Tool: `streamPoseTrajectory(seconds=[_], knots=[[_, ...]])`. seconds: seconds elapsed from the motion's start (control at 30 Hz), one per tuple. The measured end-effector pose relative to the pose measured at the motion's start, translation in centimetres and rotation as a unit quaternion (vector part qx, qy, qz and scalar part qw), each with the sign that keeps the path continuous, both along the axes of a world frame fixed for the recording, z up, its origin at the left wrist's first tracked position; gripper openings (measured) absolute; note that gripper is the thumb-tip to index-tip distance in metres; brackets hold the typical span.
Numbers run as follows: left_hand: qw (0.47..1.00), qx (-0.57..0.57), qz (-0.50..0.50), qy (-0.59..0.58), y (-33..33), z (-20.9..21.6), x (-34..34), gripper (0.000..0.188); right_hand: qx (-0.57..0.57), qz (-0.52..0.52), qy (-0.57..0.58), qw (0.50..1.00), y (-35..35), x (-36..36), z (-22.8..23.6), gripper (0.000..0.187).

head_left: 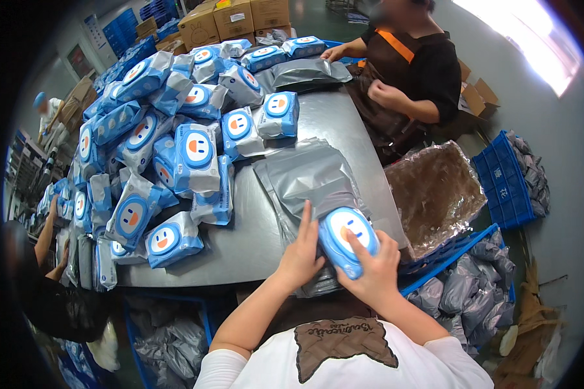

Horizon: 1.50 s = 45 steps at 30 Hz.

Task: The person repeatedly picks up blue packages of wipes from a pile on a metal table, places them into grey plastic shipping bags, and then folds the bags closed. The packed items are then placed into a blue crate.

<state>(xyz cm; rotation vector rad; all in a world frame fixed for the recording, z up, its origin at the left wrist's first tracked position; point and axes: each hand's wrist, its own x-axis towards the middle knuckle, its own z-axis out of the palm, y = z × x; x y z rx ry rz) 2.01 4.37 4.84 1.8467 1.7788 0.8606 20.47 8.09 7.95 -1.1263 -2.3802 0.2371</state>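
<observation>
the right hand [377, 262] grips a soft blue-and-white plastic pack with a smiling face in an oval label [339, 225], one digit laid across its front and others curled round its right edge; the pack sits over the near right part of a stack of flat grey plastic bags [308, 168] on a smooth metal table [250, 259], though whether it rests there or hangs just above i cannot tell. the left hand [300, 254] has its index finger stretched over the grey plastic, and i cannot tell whether its other fingers pinch a bag. the thin bags could cling together, so a tug on one might drag several askew; a pack corner could snag a folded bag edge if pushed in crooked; a hard squeeze could crumple the soft pack; and a bump could send packs sliding from the steep heap of matching packs [198, 155]. counted: one pack in hand, two more standing side by side beyond the bags, and over twenty in the heap, with hidden ones beyond counting. the bag layers overlap too closely to number. three blue plastic crates [451, 258] of grey parcels show around the table.
</observation>
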Motion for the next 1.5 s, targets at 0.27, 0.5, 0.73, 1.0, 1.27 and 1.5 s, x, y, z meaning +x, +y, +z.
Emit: streamPoseTrajectory(seconds=[0.27, 0.5, 0.73, 1.0, 1.27, 1.5], knots=[[0.995, 0.060, 0.076, 0.015, -2.7, -0.5, -1.3, 0.080, -0.271, 0.126, 0.197, 0.934, 4.7, 0.5, -1.7, 0.086], [0.982, 0.033, 0.103, 0.157, -1.0, -0.7, -1.1, 0.083, -0.150, 0.168, 0.011, 0.974, 7.4, 0.2, -3.6, 0.058], [0.979, 0.128, 0.152, -0.035, -5.2, -2.5, 2.7, 0.038, 0.040, 0.025, 0.174, 0.984, 2.0, 0.4, -4.3, 0.036], [0.985, 0.146, 0.091, 0.032, -5.6, -3.7, 3.7, 0.055, -0.153, 0.151, 0.038, 0.976, 0.7, -4.3, -6.1, 0.014], [0.880, -0.070, 0.188, -0.431, -9.5, -2.7, 2.5, 0.034, -0.355, 0.259, 0.153, 0.885, -0.2, -1.8, -3.8, 0.023], [0.991, 0.023, 0.060, -0.116, -10.0, -2.1, 0.6, 0.022, -0.456, 0.354, 0.046, 0.815, 1.5, -3.4, -2.6, 0.017]])
